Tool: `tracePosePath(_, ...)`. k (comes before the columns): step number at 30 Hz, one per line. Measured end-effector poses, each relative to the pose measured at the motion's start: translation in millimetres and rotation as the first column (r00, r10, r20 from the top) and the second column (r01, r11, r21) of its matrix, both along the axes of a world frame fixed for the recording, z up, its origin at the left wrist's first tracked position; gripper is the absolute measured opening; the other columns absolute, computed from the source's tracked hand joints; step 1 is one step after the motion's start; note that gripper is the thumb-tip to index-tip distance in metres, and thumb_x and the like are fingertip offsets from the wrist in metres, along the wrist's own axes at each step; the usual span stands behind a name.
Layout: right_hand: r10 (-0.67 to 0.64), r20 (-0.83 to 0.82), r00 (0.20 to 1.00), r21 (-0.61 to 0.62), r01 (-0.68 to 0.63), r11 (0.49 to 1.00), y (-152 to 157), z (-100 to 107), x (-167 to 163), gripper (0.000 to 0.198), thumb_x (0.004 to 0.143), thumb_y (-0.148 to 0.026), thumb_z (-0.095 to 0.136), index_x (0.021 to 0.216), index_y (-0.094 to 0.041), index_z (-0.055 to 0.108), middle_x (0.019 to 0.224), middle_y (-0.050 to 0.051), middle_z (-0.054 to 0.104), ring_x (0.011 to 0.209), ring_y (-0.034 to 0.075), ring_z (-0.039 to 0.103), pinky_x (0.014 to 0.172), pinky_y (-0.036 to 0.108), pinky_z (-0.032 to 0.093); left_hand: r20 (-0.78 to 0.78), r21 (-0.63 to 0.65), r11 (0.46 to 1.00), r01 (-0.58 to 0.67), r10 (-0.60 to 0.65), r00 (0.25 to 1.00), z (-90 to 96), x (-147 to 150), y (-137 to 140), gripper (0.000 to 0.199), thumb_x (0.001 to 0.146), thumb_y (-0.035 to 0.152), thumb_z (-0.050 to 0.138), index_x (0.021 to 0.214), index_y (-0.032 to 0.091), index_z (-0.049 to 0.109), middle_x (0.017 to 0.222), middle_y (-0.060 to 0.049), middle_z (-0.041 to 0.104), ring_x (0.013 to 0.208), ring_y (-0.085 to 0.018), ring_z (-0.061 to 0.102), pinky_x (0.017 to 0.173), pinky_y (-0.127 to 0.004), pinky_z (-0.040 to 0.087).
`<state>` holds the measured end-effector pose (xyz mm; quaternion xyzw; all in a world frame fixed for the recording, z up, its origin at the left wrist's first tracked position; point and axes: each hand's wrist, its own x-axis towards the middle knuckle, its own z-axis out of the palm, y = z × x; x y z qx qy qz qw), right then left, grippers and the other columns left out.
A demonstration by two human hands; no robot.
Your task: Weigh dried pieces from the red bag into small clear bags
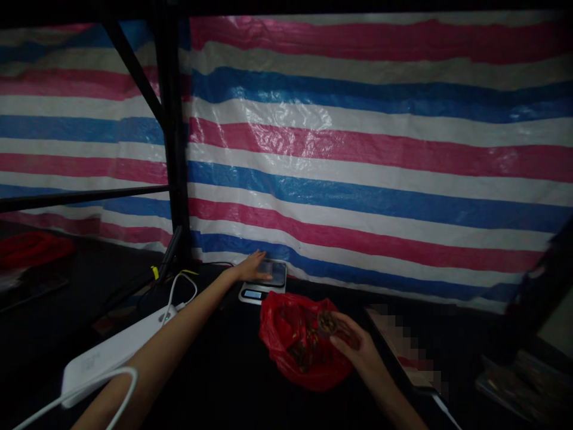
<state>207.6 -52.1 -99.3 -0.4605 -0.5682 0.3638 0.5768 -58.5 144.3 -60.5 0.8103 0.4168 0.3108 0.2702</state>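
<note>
My left hand (251, 267) reaches out with thumb and fingers spread at the left edge of a small digital scale (242, 293). The scale has a lit display and a dark, glossy square top. Whether the fingers press on it, I cannot tell. In my right hand (357, 342) is a small, round clear container (328, 323), its end filled with brownish bits. The hand tilts it above the right side of an open red plastic bag (276, 340). Loose brown pieces (307, 349) lie inside the bag, too dim to name.
A white power strip (114, 355) with white cables lies under my left forearm. At right rests a phone-like slab (400, 346), partly pixelated, with a cable. Clear bags (521, 382) sit far right, a red bundle (33, 248) far left. A black post (172, 137) stands before striped sheeting (358, 143).
</note>
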Motion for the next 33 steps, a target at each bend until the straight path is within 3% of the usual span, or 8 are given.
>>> tracePosePath(5,-0.072,0.037,0.997,-0.025,0.073,0.997,6,-7,4,0.047,0.058,-0.047,0.069,0.095,-0.019,0.062,0.097,0.01,0.066,0.09,0.024,0.061,0.083,0.039,0.046,-0.193,0.03,0.995,0.099,-0.092,0.977,-6.0,8,20,0.063,0.05,0.045,0.072,0.105,0.016,0.059,0.11,-0.013,0.059,0.106,-0.031,0.049,0.091,-0.034,0.031)
tracePosePath(11,-0.127,0.094,0.987,-0.047,0.132,0.99,13,-12,9,0.049,0.058,-0.052,0.066,0.095,-0.019,0.063,0.099,0.01,0.066,0.089,0.024,0.061,0.082,0.038,0.048,-0.176,0.11,0.993,0.041,-0.021,0.984,-8.8,5,21,0.082,0.035,0.044,0.078,0.11,0.019,0.056,0.106,-0.012,0.061,0.108,-0.033,0.047,0.096,-0.036,0.024)
tracePosePath(15,-0.115,0.109,0.987,-0.058,0.122,0.991,13,-13,8,0.047,0.057,-0.05,0.067,0.094,-0.02,0.064,0.096,0.009,0.067,0.085,0.024,0.062,0.079,0.037,0.049,-0.204,0.127,0.99,0.061,-0.034,0.978,-7.3,-2,18,0.07,0.035,0.04,0.079,0.1,0.02,0.063,0.107,-0.012,0.06,0.107,-0.033,0.047,0.095,-0.036,0.024)
tracePosePath(18,-0.133,0.113,0.985,-0.054,0.14,0.989,9,-13,7,0.045,0.059,-0.048,0.067,0.094,-0.02,0.063,0.096,0.008,0.066,0.084,0.023,0.062,0.078,0.036,0.049,-0.119,0.124,0.99,0.074,-0.059,0.991,-3.2,-5,9,0.055,0.042,0.04,0.077,0.092,0.019,0.066,0.103,-0.01,0.062,0.103,-0.031,0.05,0.092,-0.034,0.03)
tracePosePath(21,-0.073,0.198,0.977,-0.064,0.087,0.994,7,-8,8,0.043,0.06,-0.044,0.067,0.096,-0.02,0.063,0.091,0.007,0.068,0.082,0.023,0.063,0.078,0.038,0.049,0.157,-0.002,0.988,0.157,-0.154,0.975,4.1,-4,-8,0.046,0.056,0.042,0.07,0.095,0.018,0.066,0.098,-0.007,0.065,0.094,-0.026,0.056,0.085,-0.031,0.038)
tracePosePath(25,-0.078,0.302,0.95,-0.036,0.093,0.995,19,17,9,0.042,0.063,-0.041,0.065,0.099,-0.02,0.061,0.096,0.007,0.066,0.087,0.024,0.061,0.082,0.038,0.047,0.498,-0.172,0.927,0.334,-0.211,0.841,18.5,2,-34,0.045,0.068,0.039,0.061,0.107,0.017,0.059,0.102,-0.007,0.065,0.096,-0.021,0.057,0.086,-0.031,0.039)
tracePosePath(29,-0.157,0.398,0.904,0.07,0.141,0.988,46,58,1,0.044,0.066,-0.041,0.061,0.104,-0.019,0.057,0.097,0.008,0.066,0.09,0.023,0.06,0.082,0.038,0.045,0.533,-0.164,0.846,0.508,-0.357,0.767,31.9,10,-51,0.042,0.073,0.038,0.058,0.109,0.018,0.058,0.11,-0.007,0.061,0.102,-0.021,0.055,0.093,-0.032,0.035)
tracePosePath(33,-0.205,0.591,0.78,0.183,0.119,0.976,66,98,-13,0.042,0.069,-0.042,0.059,0.105,-0.021,0.057,0.099,0.006,0.065,0.091,0.023,0.059,0.083,0.037,0.043,0.502,-0.162,0.791,0.59,-0.449,0.739,36.5,18,-57,0.044,0.074,0.039,0.058,0.111,0.015,0.057,0.114,-0.008,0.059,0.106,-0.021,0.052,0.095,-0.034,0.033)
